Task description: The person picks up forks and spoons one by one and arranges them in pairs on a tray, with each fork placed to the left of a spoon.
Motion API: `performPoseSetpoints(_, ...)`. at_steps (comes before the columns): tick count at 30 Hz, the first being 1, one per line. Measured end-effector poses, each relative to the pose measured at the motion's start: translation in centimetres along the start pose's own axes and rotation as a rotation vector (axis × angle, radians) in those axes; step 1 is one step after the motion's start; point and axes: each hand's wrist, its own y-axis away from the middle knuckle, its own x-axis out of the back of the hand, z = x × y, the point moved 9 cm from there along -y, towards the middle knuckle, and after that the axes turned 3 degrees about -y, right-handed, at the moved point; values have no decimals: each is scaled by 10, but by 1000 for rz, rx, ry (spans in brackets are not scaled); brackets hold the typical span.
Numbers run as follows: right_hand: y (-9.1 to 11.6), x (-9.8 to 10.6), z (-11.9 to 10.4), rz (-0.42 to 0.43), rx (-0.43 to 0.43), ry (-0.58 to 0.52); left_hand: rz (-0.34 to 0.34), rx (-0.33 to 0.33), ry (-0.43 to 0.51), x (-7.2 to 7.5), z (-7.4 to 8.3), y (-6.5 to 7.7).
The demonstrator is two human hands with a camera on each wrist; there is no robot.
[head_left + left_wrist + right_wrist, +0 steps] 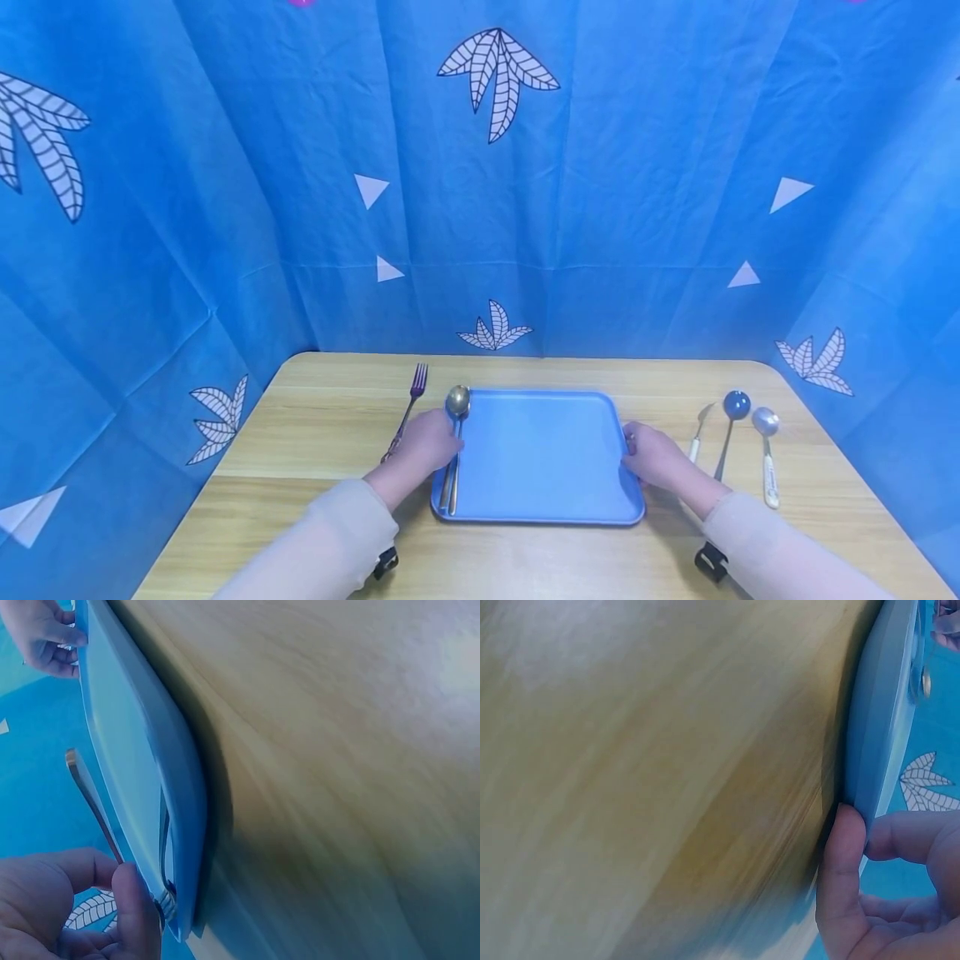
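A blue rectangular tray [547,458] lies on the wooden table. Over its left side, my left hand [427,442] pinches the handle of a spoon [457,401] between thumb and forefinger. The left wrist view shows the spoon's handle [95,806] tilted up from the tray, while a second utensil [164,829] lies inside along the rim. In the head view the two handles run side by side. At the tray's right edge, my right hand [654,457] grips the rim, its thumb [844,847] against the outer wall.
A fork [418,383] lies left of the tray, partly behind the left hand. To the right are a small knife [694,448] with a white handle, a dark round-bowled spoon [737,406] and a white-handled spoon [767,423]. A blue curtain [600,208] surrounds the table.
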Motion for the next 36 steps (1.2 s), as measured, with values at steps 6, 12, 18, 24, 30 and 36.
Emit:
performPoseSetpoints(6,0,0,0,-1,-1,-3,4,-21,43,-5,7,-1)
performPoseSetpoints(12,0,-1,1,-1,-2,-3,-15,16,78,-12,9,-3)
performPoseSetpoints(18,-1,-1,2,-6,-5,-9,-21,22,90,-16,11,-4)
performPoseSetpoints(24,-1,-1,2,-7,-5,-4,-20,22,94,-18,15,-4)
performPoseSetpoints(30,-1,0,1,-6,-5,-2,-10,17,95,-18,17,-5)
performPoseSetpoints(36,0,-1,0,-8,-4,-5,-11,13,76,-22,20,-5)
